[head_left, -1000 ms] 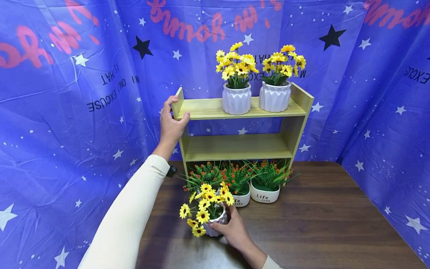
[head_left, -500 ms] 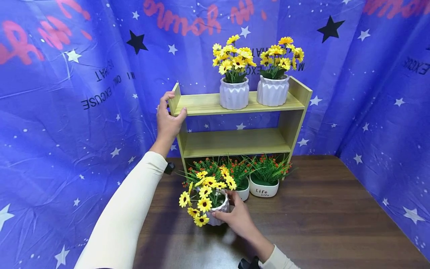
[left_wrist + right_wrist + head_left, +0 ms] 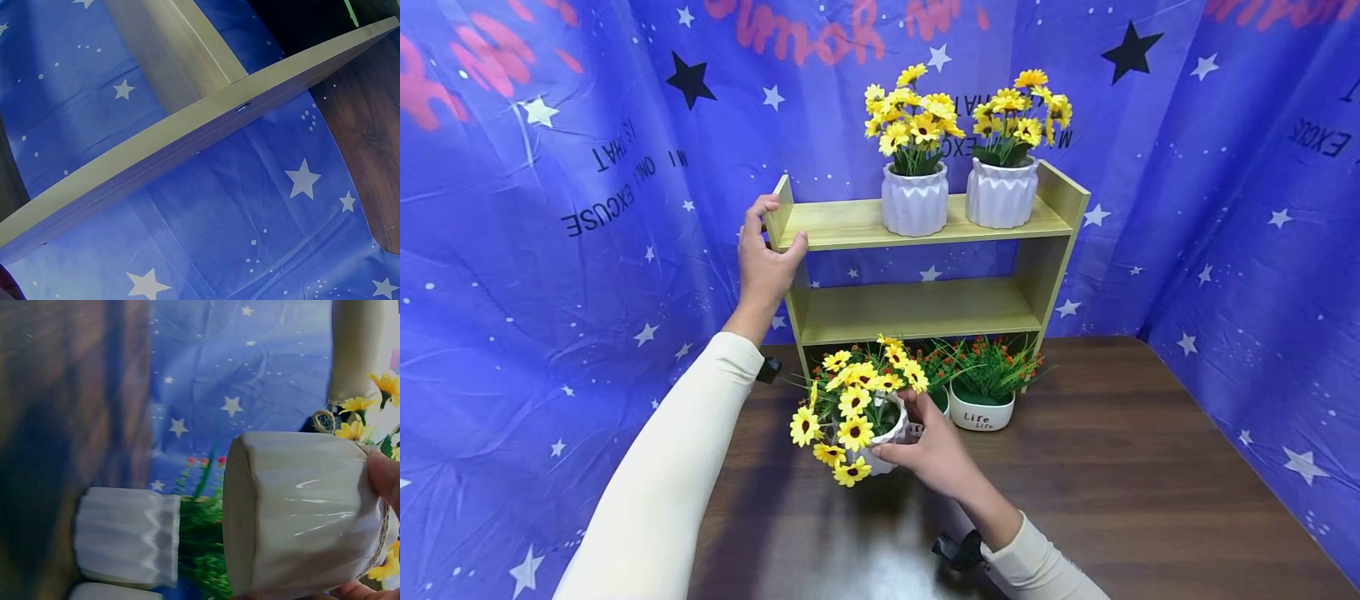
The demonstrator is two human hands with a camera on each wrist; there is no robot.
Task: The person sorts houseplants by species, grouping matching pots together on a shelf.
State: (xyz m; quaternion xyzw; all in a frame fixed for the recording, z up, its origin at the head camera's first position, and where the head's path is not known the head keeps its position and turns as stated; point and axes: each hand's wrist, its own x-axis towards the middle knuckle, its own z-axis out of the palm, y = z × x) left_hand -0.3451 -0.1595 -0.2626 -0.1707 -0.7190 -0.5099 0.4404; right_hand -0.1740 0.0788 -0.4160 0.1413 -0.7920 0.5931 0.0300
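Note:
My right hand (image 3: 934, 454) holds a white ribbed flowerpot (image 3: 882, 450) by its rim, thumb on the near side. Yellow daisy-like flowers (image 3: 855, 402) spill from it to the left. In the right wrist view this pot (image 3: 306, 512) is off the table, its flat base showing and twine round its rim. My left hand (image 3: 765, 262) grips the upper left corner of a wooden shelf (image 3: 917, 312), fingers round the side panel and thumb at the top board. The left wrist view shows the side panel (image 3: 156, 137) but not the fingers.
Two ribbed pots of yellow flowers, a left one (image 3: 914, 200) and a right one (image 3: 1002, 194), stand on the top board. Below, a white "Life" planter (image 3: 982, 410) with red-flowered greenery sits on the brown table (image 3: 1120, 467). Another ribbed pot (image 3: 125, 537) stands behind. A blue starry curtain (image 3: 587, 317) surrounds everything.
My right hand has raised the flowerpot off the table and moved it slightly toward the shelf. The left hand keeps its grip on the shelf corner. The head view has tilted down a little.

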